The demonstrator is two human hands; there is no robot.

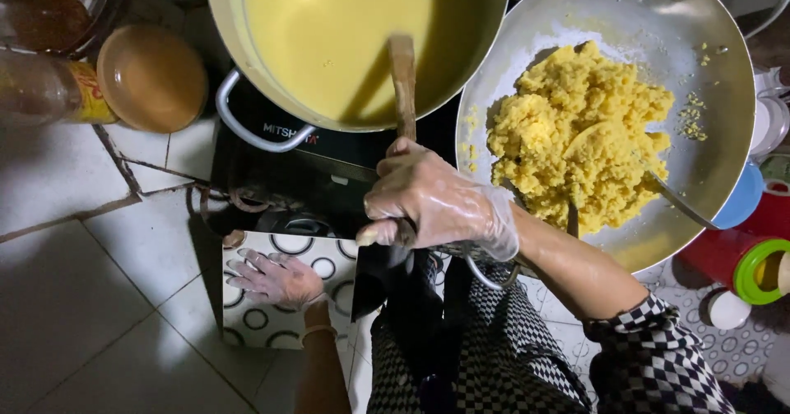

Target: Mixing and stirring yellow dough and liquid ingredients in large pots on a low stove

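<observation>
While the right hand, covered by a thin clear glove, is clenched around the near end of a wooden stick, the far end of this stick goes down into a smooth yellow liquid inside a big pot. The pot stands on a black cooker at the far side of the scene, and its metal handle points to the near left. The left hand, also gloved, lies flat with the fingers spread on a white surface with black rings — it grasps nothing, it only rests there, just near the cooker.

To the right of the pot, and touching its rim or very close to it, sits a wide metal pan. It holds a heap of crumbly yellow mash, and a spoon lies in this heap with its handle going to the near right. On the tiled floor at the far left stand a brown lid or bowl and a bottle lying beside it. At the right edge there is a red container with a green ring. The person wears a black-and-white checked garment, seen at the near middle.
</observation>
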